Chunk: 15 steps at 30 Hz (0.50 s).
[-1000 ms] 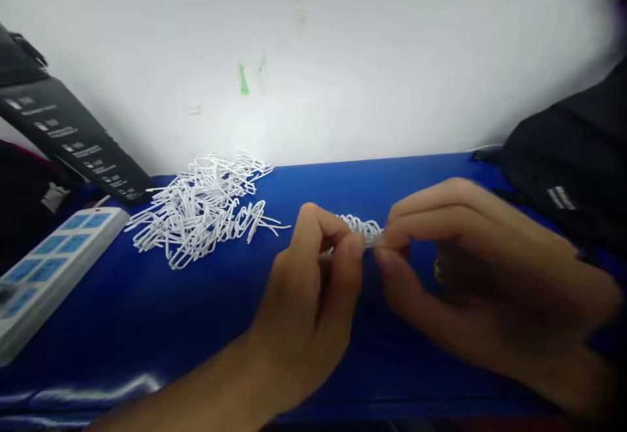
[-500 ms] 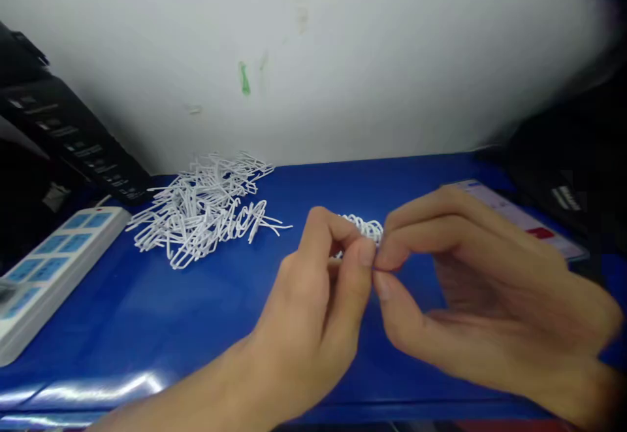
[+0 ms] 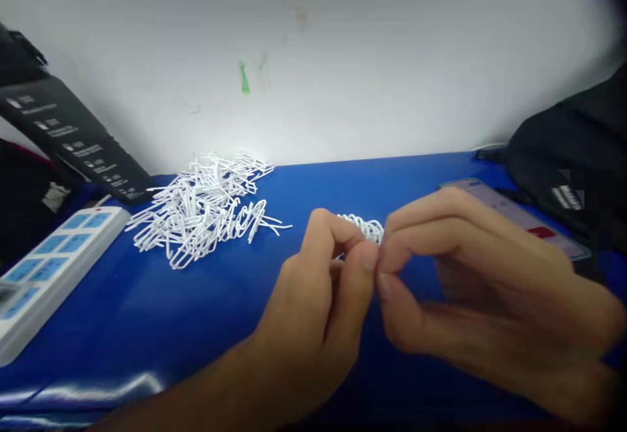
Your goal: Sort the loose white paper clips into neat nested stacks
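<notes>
My left hand [image 3: 318,314] is closed in a pinch, thumb against bent forefinger. My right hand [image 3: 470,288] pinches with thumb and forefinger right at the left fingertips, so the two hands meet. Whatever they grip between them is hidden by the fingers. Just behind the fingertips shows a row of small white wire loops [image 3: 365,226]; I cannot tell whether it is held or lies on the table. To the left, a loose heap of bent white wire pieces [image 3: 206,203] rests on the blue table [image 3: 196,314].
A white power strip [image 3: 63,262] with blue socket faces lies along the left. Behind it leans a dark panel with pale markings [image 3: 78,138]. On the right, a phone [image 3: 514,213] sits partly behind my right hand, near a black bag [image 3: 563,151]. A white wall [image 3: 367,72] closes off the back.
My fingertips have shifted very slightly to the right, still pinched together. The lighting on the wall and hands differs. The heap of wire pieces has stayed put.
</notes>
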Each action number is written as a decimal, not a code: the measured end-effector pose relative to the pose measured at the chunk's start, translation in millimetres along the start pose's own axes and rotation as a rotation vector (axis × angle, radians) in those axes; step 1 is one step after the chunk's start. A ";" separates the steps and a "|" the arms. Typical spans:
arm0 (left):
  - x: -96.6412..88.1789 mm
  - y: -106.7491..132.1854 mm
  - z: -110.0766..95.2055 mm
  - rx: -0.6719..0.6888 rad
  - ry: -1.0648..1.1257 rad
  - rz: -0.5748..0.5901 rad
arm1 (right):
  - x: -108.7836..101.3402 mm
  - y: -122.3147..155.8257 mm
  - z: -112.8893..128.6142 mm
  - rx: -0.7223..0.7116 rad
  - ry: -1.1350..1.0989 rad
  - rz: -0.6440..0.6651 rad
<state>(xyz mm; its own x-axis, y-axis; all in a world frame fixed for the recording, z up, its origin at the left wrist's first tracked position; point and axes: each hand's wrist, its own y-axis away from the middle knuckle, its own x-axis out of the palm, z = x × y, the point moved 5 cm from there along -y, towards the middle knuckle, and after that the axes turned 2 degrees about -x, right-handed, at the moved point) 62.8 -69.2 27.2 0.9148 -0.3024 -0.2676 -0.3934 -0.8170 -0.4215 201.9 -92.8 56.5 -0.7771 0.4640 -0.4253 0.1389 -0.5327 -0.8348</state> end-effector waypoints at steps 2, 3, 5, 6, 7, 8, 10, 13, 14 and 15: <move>0.4 -0.1 -0.6 0.000 0.007 0.006 | 0.1 1.3 -1.4 0.007 0.010 0.019; 0.6 -0.2 -0.9 0.000 0.008 0.010 | -0.1 1.7 -1.9 0.012 0.012 0.022; 0.7 -0.6 -1.4 -0.002 0.004 0.011 | -1.3 1.4 -1.6 0.011 0.008 0.010; 0.7 -0.7 -1.6 -0.004 -0.002 0.009 | -1.6 0.8 -1.1 0.009 0.007 0.008; 0.8 -0.9 -1.6 -0.006 -0.011 0.009 | -1.4 0.0 -0.7 0.008 0.010 0.015; 0.7 -0.9 -1.9 -0.001 -0.017 0.004 | -1.2 -0.7 -0.1 0.003 0.018 0.022; 0.8 -0.9 -2.5 0.016 -0.022 0.000 | -1.3 -1.9 1.2 -0.011 0.032 0.026; 1.0 -0.7 -2.3 0.025 -0.026 0.000 | -1.6 -1.7 1.9 -0.010 0.008 0.021; 0.8 -0.6 -2.1 0.026 -0.027 -0.002 | -1.9 -1.3 1.8 -0.001 0.004 0.017; 0.8 -0.5 -1.6 0.021 -0.031 0.001 | -1.9 -0.9 1.8 0.006 -0.001 0.018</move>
<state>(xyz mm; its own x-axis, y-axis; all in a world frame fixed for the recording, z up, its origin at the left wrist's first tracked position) 64.0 -69.8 28.6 0.9111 -0.2879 -0.2950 -0.3968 -0.8062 -0.4389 202.1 -94.5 58.6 -0.7749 0.4537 -0.4400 0.1493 -0.5450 -0.8250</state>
